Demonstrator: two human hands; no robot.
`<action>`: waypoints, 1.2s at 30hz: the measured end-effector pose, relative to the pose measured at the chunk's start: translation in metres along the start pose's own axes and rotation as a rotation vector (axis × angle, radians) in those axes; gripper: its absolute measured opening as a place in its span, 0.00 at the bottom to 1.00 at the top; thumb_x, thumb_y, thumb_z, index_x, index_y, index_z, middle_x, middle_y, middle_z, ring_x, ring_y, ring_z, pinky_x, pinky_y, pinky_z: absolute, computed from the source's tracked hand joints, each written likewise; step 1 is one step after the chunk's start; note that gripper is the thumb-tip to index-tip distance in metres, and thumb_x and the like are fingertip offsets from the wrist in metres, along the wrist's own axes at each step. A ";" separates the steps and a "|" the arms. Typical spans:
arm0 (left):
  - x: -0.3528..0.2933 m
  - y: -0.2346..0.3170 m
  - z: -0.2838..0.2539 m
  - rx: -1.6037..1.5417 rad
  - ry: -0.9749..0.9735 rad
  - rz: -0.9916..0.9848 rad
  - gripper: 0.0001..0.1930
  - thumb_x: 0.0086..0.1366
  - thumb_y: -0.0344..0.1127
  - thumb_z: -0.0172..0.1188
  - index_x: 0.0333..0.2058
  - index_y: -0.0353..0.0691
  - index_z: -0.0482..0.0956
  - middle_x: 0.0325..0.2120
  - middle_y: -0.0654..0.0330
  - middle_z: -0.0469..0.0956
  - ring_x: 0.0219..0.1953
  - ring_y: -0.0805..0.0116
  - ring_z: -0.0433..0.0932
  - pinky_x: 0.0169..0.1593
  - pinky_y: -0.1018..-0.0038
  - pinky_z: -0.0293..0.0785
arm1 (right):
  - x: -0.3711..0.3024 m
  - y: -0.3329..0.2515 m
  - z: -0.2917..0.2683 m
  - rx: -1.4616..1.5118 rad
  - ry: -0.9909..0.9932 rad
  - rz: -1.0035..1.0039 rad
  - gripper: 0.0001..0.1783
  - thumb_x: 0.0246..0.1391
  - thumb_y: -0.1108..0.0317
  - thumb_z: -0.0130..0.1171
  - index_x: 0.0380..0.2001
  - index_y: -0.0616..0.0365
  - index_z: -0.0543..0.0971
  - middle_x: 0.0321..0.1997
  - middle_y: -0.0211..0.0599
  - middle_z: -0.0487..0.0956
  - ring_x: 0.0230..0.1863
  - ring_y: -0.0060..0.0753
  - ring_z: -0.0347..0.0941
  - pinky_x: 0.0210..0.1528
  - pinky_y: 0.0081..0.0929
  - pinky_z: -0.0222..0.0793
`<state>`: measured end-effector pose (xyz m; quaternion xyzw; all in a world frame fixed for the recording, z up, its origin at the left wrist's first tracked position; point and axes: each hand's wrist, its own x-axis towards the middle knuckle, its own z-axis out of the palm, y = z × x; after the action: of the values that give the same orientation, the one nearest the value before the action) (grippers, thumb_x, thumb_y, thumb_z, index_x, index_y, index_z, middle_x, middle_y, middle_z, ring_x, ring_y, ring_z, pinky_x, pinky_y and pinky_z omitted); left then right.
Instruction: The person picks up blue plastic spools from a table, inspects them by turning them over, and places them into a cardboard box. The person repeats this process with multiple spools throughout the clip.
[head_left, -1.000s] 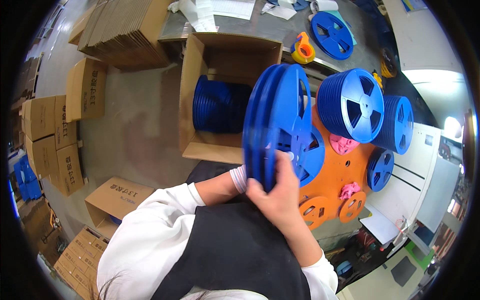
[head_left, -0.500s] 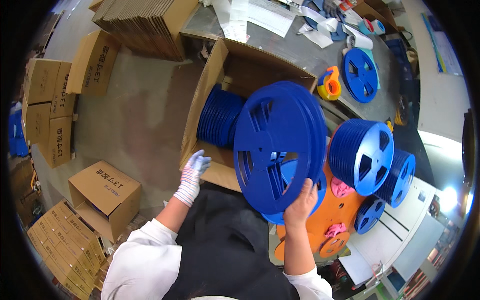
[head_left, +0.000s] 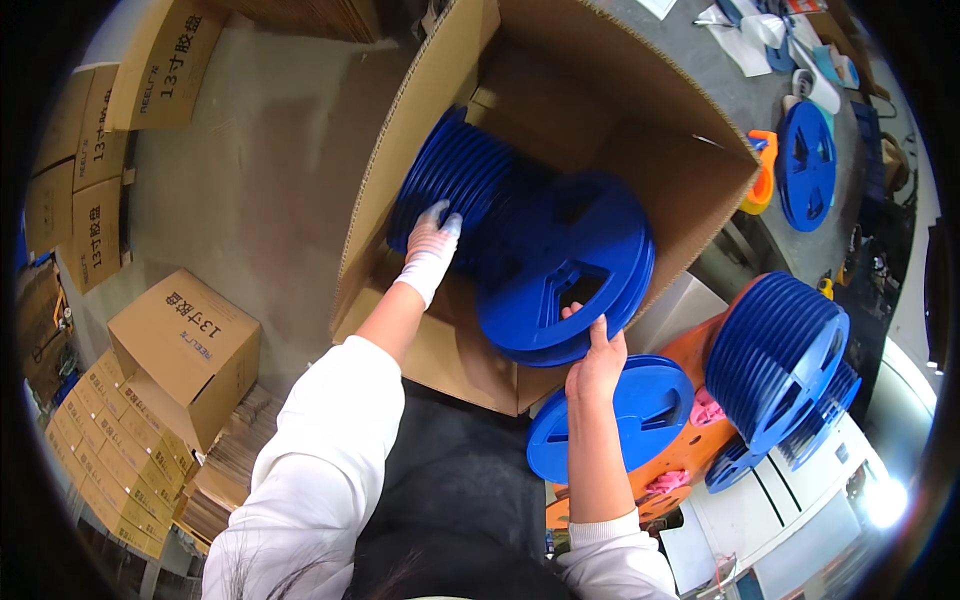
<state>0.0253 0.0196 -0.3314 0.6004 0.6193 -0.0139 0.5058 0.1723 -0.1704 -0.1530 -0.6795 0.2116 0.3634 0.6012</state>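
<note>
An open cardboard box (head_left: 357,190) in front of me holds a row of blue plastic reels (head_left: 452,165) standing on edge at its left. My left hand (head_left: 433,240), in a white and striped glove, reaches over the near side with fingers apart against that row. My bare right hand (head_left: 597,358) grips a small stack of blue reels (head_left: 625,255) by the near rim, a finger showing in a cutout. That stack is tilted inside the box's right part, close to the standing row. Shadow hides where the two meet.
Below my right wrist, another blue reel (head_left: 655,395) lies by an orange round stand (head_left: 690,445). More stacked reels (head_left: 775,350) stand to the right. On the grey bench (head_left: 680,50) are a tape dispenser (head_left: 762,172) and a reel (head_left: 806,165). Closed cartons (head_left: 180,335) stand at left.
My right hand has brought the stack of reels from above the box's right edge down into it. My left hand has moved from outside the box onto the standing row. The view has shifted closer.
</note>
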 end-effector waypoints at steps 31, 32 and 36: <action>0.052 -0.009 -0.018 0.705 -0.043 0.190 0.33 0.57 0.34 0.61 0.64 0.48 0.64 0.60 0.42 0.65 0.60 0.44 0.68 0.64 0.60 0.64 | 0.141 0.173 0.115 -1.732 -0.496 -0.781 0.20 0.48 0.64 0.66 0.47 0.47 0.78 0.69 0.41 0.61 0.73 0.46 0.50 0.69 0.59 0.48; 0.055 -0.008 -0.021 0.677 -0.104 0.172 0.35 0.58 0.35 0.61 0.65 0.48 0.63 0.61 0.42 0.64 0.61 0.43 0.67 0.65 0.61 0.64 | 0.144 0.175 0.114 -1.745 -0.506 -0.861 0.19 0.49 0.64 0.66 0.47 0.47 0.79 0.69 0.40 0.61 0.73 0.45 0.50 0.69 0.60 0.47; 0.060 0.013 -0.043 0.464 -0.321 0.072 0.37 0.57 0.36 0.63 0.66 0.45 0.61 0.63 0.40 0.63 0.62 0.44 0.66 0.65 0.64 0.64 | 0.145 0.155 0.086 -1.806 -0.568 -0.934 0.16 0.54 0.63 0.59 0.48 0.44 0.79 0.69 0.38 0.61 0.73 0.44 0.50 0.70 0.62 0.42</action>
<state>0.0233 0.0936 -0.3414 0.7119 0.4896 -0.2322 0.4467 0.1328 -0.0949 -0.3653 -0.7788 -0.5685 0.2643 -0.0203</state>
